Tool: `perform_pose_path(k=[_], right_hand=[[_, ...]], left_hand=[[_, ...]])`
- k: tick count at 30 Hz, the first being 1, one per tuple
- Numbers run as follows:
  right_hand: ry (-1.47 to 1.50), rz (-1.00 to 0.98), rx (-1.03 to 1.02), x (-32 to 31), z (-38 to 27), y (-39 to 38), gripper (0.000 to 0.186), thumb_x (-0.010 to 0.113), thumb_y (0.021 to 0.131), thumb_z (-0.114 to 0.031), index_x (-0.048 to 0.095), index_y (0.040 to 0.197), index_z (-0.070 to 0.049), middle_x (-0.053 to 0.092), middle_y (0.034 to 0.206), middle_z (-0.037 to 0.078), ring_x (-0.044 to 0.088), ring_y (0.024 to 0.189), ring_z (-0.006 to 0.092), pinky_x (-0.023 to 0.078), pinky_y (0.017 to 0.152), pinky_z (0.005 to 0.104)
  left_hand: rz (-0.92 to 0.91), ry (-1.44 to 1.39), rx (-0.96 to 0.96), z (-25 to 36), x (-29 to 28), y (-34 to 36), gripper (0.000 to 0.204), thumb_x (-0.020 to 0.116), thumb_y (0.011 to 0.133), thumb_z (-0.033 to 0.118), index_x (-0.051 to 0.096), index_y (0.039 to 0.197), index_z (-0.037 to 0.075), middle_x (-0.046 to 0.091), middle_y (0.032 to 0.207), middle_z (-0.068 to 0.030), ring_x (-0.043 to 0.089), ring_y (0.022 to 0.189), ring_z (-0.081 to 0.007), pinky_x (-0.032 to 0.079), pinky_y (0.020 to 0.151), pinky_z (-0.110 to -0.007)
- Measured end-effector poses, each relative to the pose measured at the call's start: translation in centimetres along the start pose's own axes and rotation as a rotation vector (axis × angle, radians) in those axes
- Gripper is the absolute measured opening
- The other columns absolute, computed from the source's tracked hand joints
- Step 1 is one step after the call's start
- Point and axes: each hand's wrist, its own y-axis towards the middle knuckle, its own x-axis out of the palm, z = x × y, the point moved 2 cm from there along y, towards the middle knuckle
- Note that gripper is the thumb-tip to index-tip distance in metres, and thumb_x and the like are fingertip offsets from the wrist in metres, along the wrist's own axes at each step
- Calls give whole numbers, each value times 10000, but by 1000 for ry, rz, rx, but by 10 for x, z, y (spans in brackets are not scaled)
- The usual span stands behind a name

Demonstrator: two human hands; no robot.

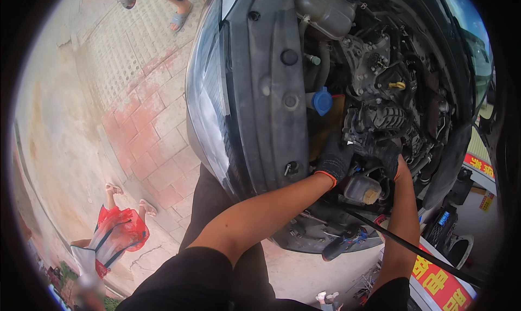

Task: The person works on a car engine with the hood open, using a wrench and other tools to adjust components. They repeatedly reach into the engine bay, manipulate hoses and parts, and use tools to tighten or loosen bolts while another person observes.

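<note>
Black sleeves (179,278) and bare forearms (260,202) reach up from the lower edge into an open car bay. Both hands wear dark gloves; the cuff (328,176) on the left wrist is orange. Left hand (335,160) is bent over the front of the engine (374,75), just below the ribbed part (388,117), with a small pale spot by its fingertips. Right hand (387,158) is beside it, fingers turned down among dark parts on the same side of the engine. Shadow and dark gloves hide the fingers of both, so I cannot tell how far open they are or whether they grip anything.

Close below the hands is a cloudy tank (358,188) with a yellowish cap (370,196). A blue cap (322,102) stands above the left hand, and a yellow loop (398,85) shows on the engine. Tools (347,243) lie at the car's near corner, by a black rod (412,248) running down to the right. On the paving (157,132) at left is a person in red (124,229).
</note>
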Motion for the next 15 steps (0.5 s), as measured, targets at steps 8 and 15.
perform_pose_path(k=[8,15], right_hand=[[-210,-49,-37,3,-13,-1,270,569,958,-55,621,1216,7,655,1190,92,663,1014,196,551,862,312],[-980,-120,-431,-14,-5,-6,307,520,951,-21,596,1245,23,633,1239,134,592,1165,243,473,1006,347]], left_hand=[[39,490,-115,-41,21,76,348,520,964,280,606,1185,25,631,1193,-227,606,1085,-407,496,889,-449],[-119,104,-143,30,-1,65,260,511,953,165,613,1162,50,632,1160,-223,613,1080,-381,500,896,-439]])
